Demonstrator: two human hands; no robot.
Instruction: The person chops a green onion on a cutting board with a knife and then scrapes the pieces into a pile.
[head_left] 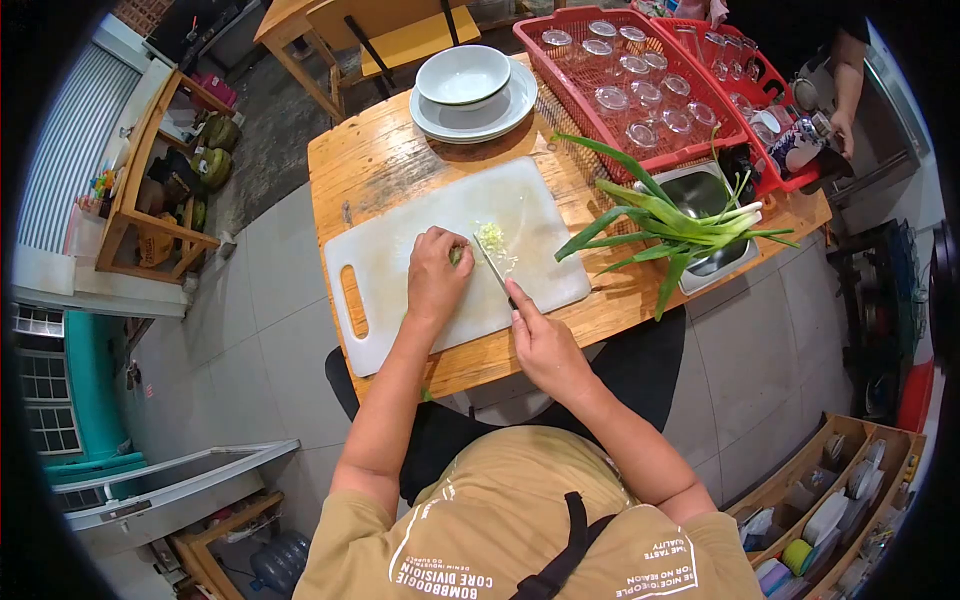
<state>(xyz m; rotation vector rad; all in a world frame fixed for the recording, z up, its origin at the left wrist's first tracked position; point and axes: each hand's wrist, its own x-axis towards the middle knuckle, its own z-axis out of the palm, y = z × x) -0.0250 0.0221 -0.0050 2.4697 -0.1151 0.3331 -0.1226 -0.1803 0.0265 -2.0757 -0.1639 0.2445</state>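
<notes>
A white cutting board lies on the wooden table. My left hand rests on it, fingers curled around a small green piece. A knife is in my right hand, its blade pointing up and left beside a small heap of chopped pale green bits. The blade is just right of my left fingertips. To the right of the board, a bunch of green onions lies across a metal container.
White bowl on plates behind the board. A red crate of upturned glasses stands at the back right, with another red basket beside it. Another person's arm reaches down there. The table's front edge is near my body.
</notes>
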